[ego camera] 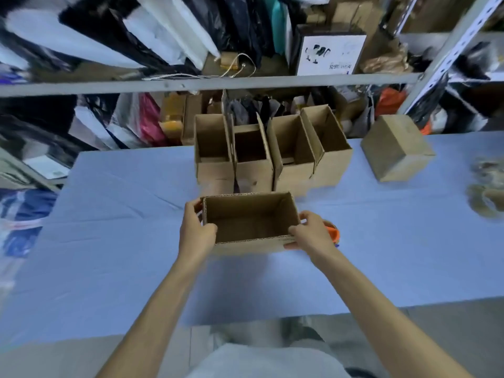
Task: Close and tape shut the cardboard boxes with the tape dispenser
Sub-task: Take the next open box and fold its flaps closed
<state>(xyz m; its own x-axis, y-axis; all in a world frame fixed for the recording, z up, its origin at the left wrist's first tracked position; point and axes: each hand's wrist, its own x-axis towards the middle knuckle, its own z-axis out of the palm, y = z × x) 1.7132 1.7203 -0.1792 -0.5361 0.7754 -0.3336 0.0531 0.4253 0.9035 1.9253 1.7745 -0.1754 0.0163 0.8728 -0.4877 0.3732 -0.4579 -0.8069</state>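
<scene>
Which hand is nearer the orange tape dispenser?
Right. The right hand grips the right end of the open box, the tape dispenser just behind it; the left hand holds the box's opposite end.

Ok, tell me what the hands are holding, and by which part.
Both hold the nearest open cardboard box: the left hand grips its left end wall, the right hand its right end at the near corner.

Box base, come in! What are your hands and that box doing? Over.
Hands: left hand grips near box at its left end, right hand at its right end. Box top open, untaped. Orange tape dispenser mostly hidden behind right hand.
</scene>
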